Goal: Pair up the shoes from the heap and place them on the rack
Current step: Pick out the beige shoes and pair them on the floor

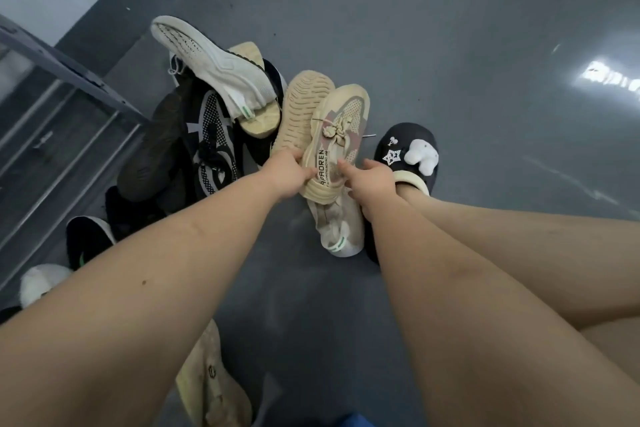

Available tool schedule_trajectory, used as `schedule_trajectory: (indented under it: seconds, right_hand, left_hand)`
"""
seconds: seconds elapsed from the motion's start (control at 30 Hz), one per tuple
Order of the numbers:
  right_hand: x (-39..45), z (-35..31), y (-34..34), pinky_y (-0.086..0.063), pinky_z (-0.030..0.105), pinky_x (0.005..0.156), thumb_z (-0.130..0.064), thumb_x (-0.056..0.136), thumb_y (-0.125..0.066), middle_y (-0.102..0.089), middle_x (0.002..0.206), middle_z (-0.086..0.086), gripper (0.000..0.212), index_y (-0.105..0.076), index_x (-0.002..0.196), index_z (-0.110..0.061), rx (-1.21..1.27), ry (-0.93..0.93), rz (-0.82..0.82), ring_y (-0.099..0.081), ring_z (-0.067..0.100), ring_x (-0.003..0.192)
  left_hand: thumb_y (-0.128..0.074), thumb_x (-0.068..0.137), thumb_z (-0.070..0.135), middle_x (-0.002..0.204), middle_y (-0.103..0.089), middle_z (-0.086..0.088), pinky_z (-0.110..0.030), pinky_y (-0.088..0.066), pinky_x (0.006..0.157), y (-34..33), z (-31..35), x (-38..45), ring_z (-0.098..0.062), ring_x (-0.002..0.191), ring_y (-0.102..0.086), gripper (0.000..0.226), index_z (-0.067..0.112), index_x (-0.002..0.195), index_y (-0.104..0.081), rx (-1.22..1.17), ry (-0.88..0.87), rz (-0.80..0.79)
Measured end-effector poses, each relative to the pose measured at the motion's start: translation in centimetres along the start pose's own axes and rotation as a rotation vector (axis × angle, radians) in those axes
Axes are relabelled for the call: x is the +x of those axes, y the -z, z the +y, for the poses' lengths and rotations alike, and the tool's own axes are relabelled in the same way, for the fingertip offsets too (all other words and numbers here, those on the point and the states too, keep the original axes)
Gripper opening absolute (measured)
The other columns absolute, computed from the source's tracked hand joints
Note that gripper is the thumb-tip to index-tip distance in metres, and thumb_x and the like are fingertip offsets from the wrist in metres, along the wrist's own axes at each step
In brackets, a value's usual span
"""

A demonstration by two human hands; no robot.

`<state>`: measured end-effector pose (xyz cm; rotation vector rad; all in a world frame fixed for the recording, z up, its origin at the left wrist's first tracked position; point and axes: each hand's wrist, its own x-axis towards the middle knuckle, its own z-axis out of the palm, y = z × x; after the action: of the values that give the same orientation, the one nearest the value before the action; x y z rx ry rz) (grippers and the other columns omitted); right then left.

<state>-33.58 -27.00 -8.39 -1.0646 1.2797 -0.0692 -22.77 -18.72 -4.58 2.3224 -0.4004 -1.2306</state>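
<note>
Fingers of our right hand pinch the beige shoe at its collar; our left hand grips its mate, sole up, just beside it. We judge the step as pairing: both beige shoes held together above the floor, clear of the heap. Next move, we think: carry the pair left to the rack and set them side by side, turning the sole-up shoe upright first.

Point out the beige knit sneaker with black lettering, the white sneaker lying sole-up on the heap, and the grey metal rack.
Beige knit sneaker (341, 135): head view, laced upper.
White sneaker (211, 59): head view, upturned sole.
Grey metal rack (69, 74): head view, top rail.
</note>
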Motion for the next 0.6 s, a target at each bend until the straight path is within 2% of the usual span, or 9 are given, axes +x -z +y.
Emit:
schedule_trajectory:
  seconds: [0.07,0.13,0.2,0.27,0.33,0.37,0.47,0.53,0.6]
  right_hand:
    - [-0.4,-0.1,0.0,-0.047,0.046,0.101,-0.028,0.08,-0.075,-0.062,0.123,0.016,0.068,-0.047,0.134,0.002,0.078,-0.028,-0.015,-0.06,0.027,0.109]
    - [-1.2,-0.4,-0.5,-0.051,0.047,0.095,-0.023,0.079,-0.076,-0.068,0.105,0.014,0.052,-0.059,0.122,0.0,0.118,-0.032,-0.047,-0.061,0.025,0.093]
    - [-2.3,-1.3,-1.0,-0.055,0.045,0.088,-0.019,0.078,-0.077,-0.068,0.104,0.017,0.043,-0.063,0.114,0.0,0.138,-0.029,-0.089,-0.062,0.026,0.088]
    - [-3.3,-2.3,-1.6,-0.058,0.038,0.074,-0.019,0.078,-0.077,-0.069,0.1,0.016,0.032,-0.066,0.103,-0.003,0.123,-0.004,-0.16,-0.062,0.024,0.083]
    - [-4.7,-3.2,-2.5,-0.054,0.027,0.057,-0.019,0.081,-0.075,-0.066,0.084,0.006,0.02,-0.063,0.093,-0.009,0.073,0.014,-0.246,-0.06,0.016,0.071]
    - [-5.6,-3.6,-3.1,-0.053,0.024,0.053,-0.019,0.082,-0.074,-0.065,0.079,0.003,0.017,-0.062,0.092,-0.011,0.048,0.018,-0.292,-0.06,0.014,0.068]
    - [-8.0,-3.7,-5.6,-0.056,0.028,0.061,-0.018,0.083,-0.072,-0.066,0.084,0.003,0.016,-0.057,0.084,-0.014,-0.035,0.026,-0.405,-0.064,0.017,0.077]
    - [-10.0,-3.3,-7.6,-0.056,0.027,0.058,-0.015,0.086,-0.069,-0.066,0.08,0.004,0.017,-0.054,0.077,-0.013,-0.1,0.028,-0.476,-0.064,0.016,0.074]
    - [-12.0,-2.3,-9.6,-0.056,0.029,0.06,-0.014,0.087,-0.068,-0.066,0.083,0.006,0.012,-0.057,0.083,-0.01,-0.189,0.027,-0.536,-0.064,0.016,0.072]
  left_hand:
    - [-0.055,0.092,0.005,0.114,-0.063,-0.009,-0.04,-0.052,0.087,0.2,0.0,-1.1,-0.028,0.1,-0.062,0.033,0.007,0.124,-0.056,-0.174,0.035,-0.023]
    - [-0.052,0.093,0.003,0.113,-0.062,-0.009,-0.038,-0.052,0.085,0.8,-0.5,-2.3,-0.026,0.101,-0.061,0.034,0.007,0.127,-0.053,-0.248,0.054,-0.025]
    - [-0.053,0.093,0.004,0.119,-0.062,-0.009,-0.04,-0.052,0.089,1.6,-1.5,-3.7,-0.027,0.105,-0.062,0.037,0.006,0.129,-0.051,-0.298,0.056,-0.006]
    - [-0.054,0.092,0.004,0.121,-0.062,-0.009,-0.042,-0.052,0.092,2.5,-2.9,-5.3,-0.027,0.106,-0.062,0.04,0.006,0.132,-0.049,-0.396,0.049,0.028]
    - [-0.053,0.092,0.001,0.116,-0.062,-0.007,-0.041,-0.052,0.091,3.3,-4.4,-7.0,-0.024,0.102,-0.061,0.039,0.006,0.131,-0.049,-0.532,0.038,0.073]
    - [-0.052,0.092,0.0,0.115,-0.061,-0.007,-0.04,-0.052,0.089,3.8,-5.2,-8.0,-0.023,0.1,-0.061,0.039,0.006,0.13,-0.049,-0.603,0.032,0.095]
    - [-0.052,0.092,-0.001,0.111,-0.062,-0.006,-0.037,-0.052,0.084,5.2,-7.9,-11.1,-0.02,0.093,-0.062,0.037,0.003,0.128,-0.05,-0.742,0.026,0.154]
    - [-0.051,0.092,-0.002,0.1,-0.064,-0.003,-0.037,-0.052,0.083,6.1,-10.3,-13.2,-0.015,0.085,-0.062,0.036,0.002,0.129,-0.051,-0.783,0.026,0.179]
    - [-0.051,0.092,-0.003,0.096,-0.064,-0.001,-0.036,-0.053,0.082,6.9,-12.9,-15.4,-0.014,0.082,-0.062,0.037,0.003,0.128,-0.051,-0.831,0.041,0.213]
